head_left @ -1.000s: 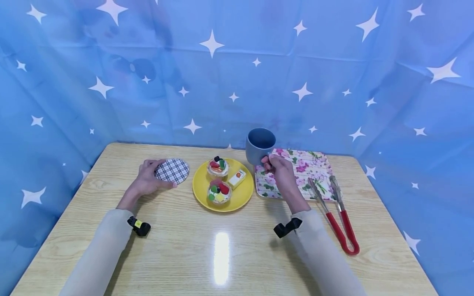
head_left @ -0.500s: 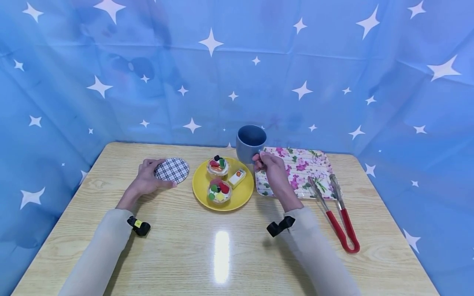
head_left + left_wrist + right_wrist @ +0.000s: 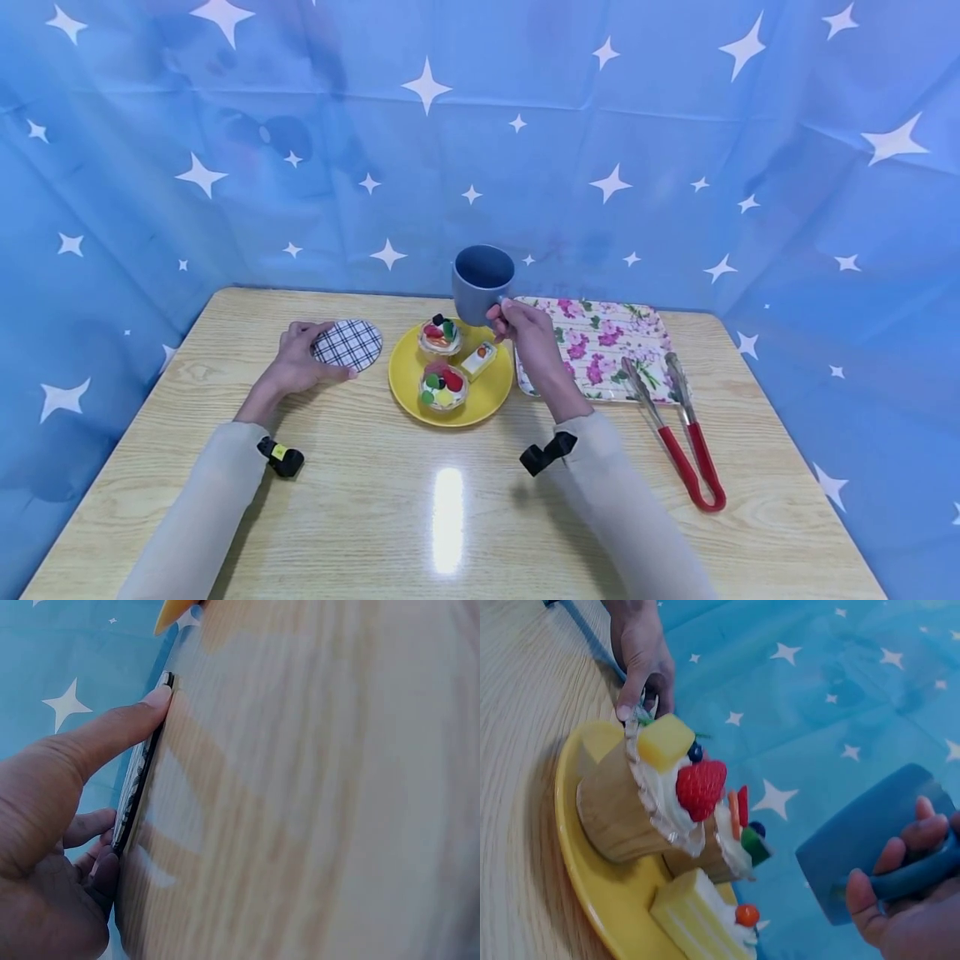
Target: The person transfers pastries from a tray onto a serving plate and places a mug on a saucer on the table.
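My left hand (image 3: 302, 360) spans a round coaster (image 3: 351, 346) with a dark checked pattern, which lies flat on the table. The left wrist view has the thumb (image 3: 124, 729) on one side of its edge and fingers on the other. My right hand (image 3: 528, 333) grips a blue-grey mug (image 3: 480, 287) by its handle, raised over the back right of a yellow plate (image 3: 401, 392). On that plate stand two fruit-topped cream cupcakes (image 3: 442, 387) and a small slice of cake (image 3: 478, 360). The right wrist view shows the mug (image 3: 870, 840) apart from the cakes.
Right of the plate lies a floral tray (image 3: 577, 346). Tongs (image 3: 693, 467) with red handles rest with their metal ends on its right part. A blue curtain (image 3: 480, 150) with white stars hangs behind the wooden table (image 3: 337, 517).
My right hand has carried the mug leftward, from above the tray's left edge to above the plate. The left hand and the coaster have stayed in place.
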Demonstrator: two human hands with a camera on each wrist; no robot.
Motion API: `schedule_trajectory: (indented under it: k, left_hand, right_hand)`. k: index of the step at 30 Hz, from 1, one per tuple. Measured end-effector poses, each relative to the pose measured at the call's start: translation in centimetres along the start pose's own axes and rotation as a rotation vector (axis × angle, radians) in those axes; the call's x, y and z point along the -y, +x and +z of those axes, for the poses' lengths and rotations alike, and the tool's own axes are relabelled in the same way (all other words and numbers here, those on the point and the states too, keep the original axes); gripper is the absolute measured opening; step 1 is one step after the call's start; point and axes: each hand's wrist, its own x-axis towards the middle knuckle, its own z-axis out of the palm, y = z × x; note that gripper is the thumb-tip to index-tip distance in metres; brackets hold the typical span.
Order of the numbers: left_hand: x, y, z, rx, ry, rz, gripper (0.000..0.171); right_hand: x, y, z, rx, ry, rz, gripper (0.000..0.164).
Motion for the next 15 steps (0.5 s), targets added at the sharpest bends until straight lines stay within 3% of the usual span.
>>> schedule_trajectory:
  k: [9,15]
  left_hand:
    - [0.0,0.2,0.1,0.009,0.006,-0.004,0.112]
    - [0.1,-0.2,0.0,0.005,0.006,-0.007,0.111]
  right_hand:
    - [0.8,0.2,1.9,0.015,0.004,0.019,0.040]
    - [1.2,0.4,3.5,0.056,-0.008,-0.015,0.041]
